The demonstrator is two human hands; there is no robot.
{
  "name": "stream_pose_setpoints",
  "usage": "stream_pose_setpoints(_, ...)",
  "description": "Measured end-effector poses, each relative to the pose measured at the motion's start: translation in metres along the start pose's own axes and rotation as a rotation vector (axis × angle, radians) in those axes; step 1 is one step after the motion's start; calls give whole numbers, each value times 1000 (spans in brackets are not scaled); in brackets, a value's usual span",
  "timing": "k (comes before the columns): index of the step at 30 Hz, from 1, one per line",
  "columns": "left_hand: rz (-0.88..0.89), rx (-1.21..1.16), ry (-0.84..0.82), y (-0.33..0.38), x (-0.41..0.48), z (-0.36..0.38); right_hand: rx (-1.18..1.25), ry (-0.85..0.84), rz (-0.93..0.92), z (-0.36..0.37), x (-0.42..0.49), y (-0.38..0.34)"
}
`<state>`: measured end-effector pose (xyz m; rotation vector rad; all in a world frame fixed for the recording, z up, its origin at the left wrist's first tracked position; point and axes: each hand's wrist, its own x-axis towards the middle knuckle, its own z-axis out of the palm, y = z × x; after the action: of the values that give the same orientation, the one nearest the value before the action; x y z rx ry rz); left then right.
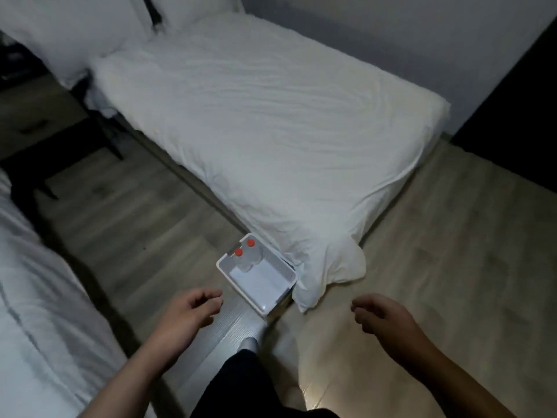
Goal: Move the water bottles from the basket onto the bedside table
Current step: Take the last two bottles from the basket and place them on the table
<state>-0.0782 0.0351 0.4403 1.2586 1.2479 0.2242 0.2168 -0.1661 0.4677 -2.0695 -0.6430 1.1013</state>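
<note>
Dim floor; bottles [245, 254] blurred in basket [283, 292].

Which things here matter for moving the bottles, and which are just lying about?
Part of the job:
- two clear plastic water bottles with red caps, standing in the far corner of the basket
- white plastic basket on the floor by the bed's corner
- dark bedside table, far left
- left hand and right hand, both empty

Just there:
- white-sheeted bed
- white pillows
- second bed's white bedding
</note>
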Motion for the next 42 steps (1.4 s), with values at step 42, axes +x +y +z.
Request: stream_pose_setpoints(42, 249, 295, 398, -284, 487, 88, -376, -197, -583, 353, 524, 152)
